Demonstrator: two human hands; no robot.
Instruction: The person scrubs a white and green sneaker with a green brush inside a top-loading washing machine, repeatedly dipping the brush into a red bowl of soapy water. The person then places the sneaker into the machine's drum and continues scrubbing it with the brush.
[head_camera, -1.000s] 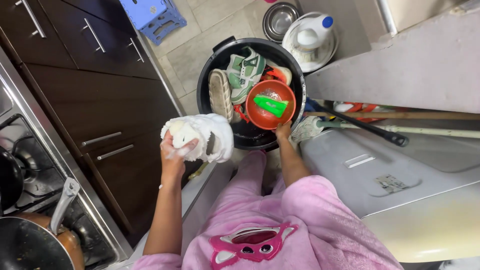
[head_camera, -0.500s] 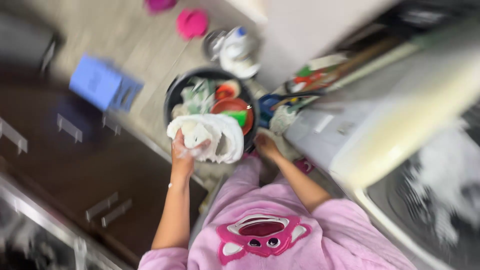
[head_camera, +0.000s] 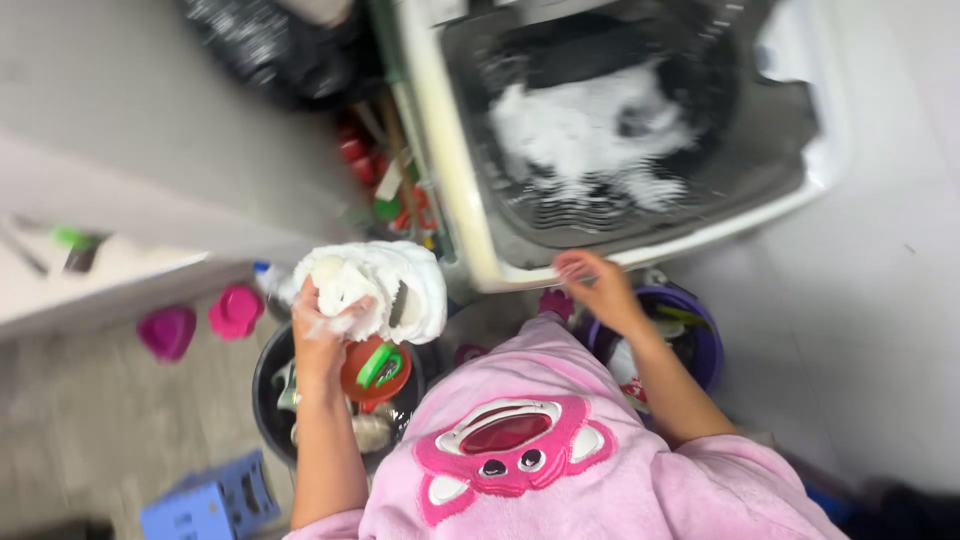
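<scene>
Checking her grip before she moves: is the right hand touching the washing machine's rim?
Touching. The head view shows the right hand with fingers laid on the front rim of the washing machine; no gap shows.

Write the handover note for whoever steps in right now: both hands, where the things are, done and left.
Left hand: grips a soapy white shoe, held above the black tub.
Right hand: empty, fingers resting on the front rim of the open washing machine.
Tub holds an orange bowl with a green item, plus more footwear.
Machine drum: white foam or laundry inside.
Done: shoe lifted out of the tub.
Left: shoe not yet in the machine.
</scene>
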